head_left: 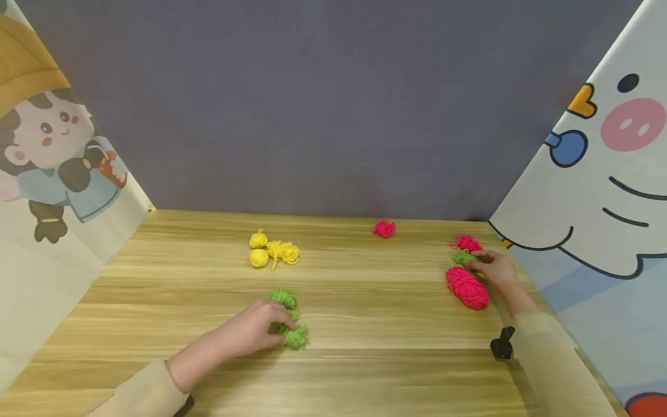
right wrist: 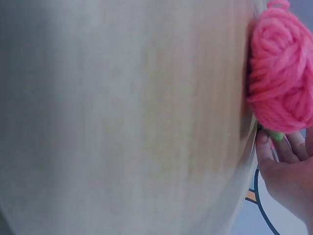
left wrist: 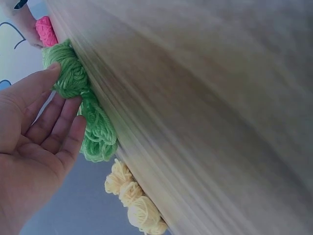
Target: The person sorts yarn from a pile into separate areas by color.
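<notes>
My left hand [head_left: 260,327] pinches the nearer ball of green yarn [head_left: 296,336], left of the table's middle. Thumb and fingertips lie on this green yarn ball [left wrist: 66,73] in the left wrist view. Touching it is a second, looser green yarn bundle [head_left: 283,297]. At the right side my right hand [head_left: 497,269] holds a small green yarn piece [head_left: 462,258] in its fingertips. That piece lies between a small pink yarn ball [head_left: 467,243] and a large oval pink yarn ball [head_left: 468,288]. In the right wrist view the large pink ball [right wrist: 281,71] hides part of the fingers.
Several yellow yarn balls [head_left: 259,258] are grouped at the back left of the wooden table [head_left: 365,313]. A single pink yarn ball [head_left: 384,228] lies near the grey back panel [head_left: 333,116]. Printed panels [head_left: 599,202] rise at both sides. A small black object [head_left: 502,346] is beside the right sleeve.
</notes>
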`<state>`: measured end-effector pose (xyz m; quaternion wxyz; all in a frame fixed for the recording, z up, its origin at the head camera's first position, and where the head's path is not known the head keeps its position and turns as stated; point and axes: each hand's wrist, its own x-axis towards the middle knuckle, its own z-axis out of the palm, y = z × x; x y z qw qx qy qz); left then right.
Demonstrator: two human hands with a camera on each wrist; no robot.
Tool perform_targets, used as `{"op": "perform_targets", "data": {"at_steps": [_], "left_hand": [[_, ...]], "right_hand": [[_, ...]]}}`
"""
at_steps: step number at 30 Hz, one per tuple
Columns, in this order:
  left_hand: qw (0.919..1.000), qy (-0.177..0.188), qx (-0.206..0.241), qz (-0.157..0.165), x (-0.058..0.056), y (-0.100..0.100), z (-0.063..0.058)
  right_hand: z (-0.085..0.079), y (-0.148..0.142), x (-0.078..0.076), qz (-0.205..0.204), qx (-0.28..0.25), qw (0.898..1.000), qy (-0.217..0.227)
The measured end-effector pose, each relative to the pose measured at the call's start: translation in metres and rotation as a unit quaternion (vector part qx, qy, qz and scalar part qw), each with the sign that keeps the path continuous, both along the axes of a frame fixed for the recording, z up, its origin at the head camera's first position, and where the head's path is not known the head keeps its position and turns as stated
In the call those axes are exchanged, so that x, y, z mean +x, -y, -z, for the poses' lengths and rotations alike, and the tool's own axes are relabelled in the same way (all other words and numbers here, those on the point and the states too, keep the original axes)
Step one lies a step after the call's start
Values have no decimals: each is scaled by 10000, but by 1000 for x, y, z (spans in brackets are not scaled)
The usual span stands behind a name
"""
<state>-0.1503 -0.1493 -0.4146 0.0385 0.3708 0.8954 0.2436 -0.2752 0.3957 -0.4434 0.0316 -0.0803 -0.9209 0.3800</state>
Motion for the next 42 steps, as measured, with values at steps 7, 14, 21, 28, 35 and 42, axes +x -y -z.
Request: {"op": "perform_targets", "data": {"at_steps": [7, 14, 21, 28, 35, 42], "left_hand": [[9998, 94, 109, -118, 2, -1, 2], [9977, 339, 334, -476, 7, -3, 3], [9899, 687, 606, -1080, 12, -8, 3], [9714, 991, 1248, -1762, 17, -11, 7], [9559, 1208, 1550, -2184, 23, -14, 9], [9506, 1400, 1611, -2255, 23, -14, 12]], "right_hand": [[-1, 0, 2, 19, -99, 9999, 9], [-4, 1, 4, -76, -181, 9998, -55], [-6, 2, 6, -115, -66, 9999, -59], [-6, 2, 7, -163, 5, 9998, -108], [-7, 2, 6, -44, 167, 9999, 8], [-5, -1, 4, -98, 319, 9991, -260]]}}
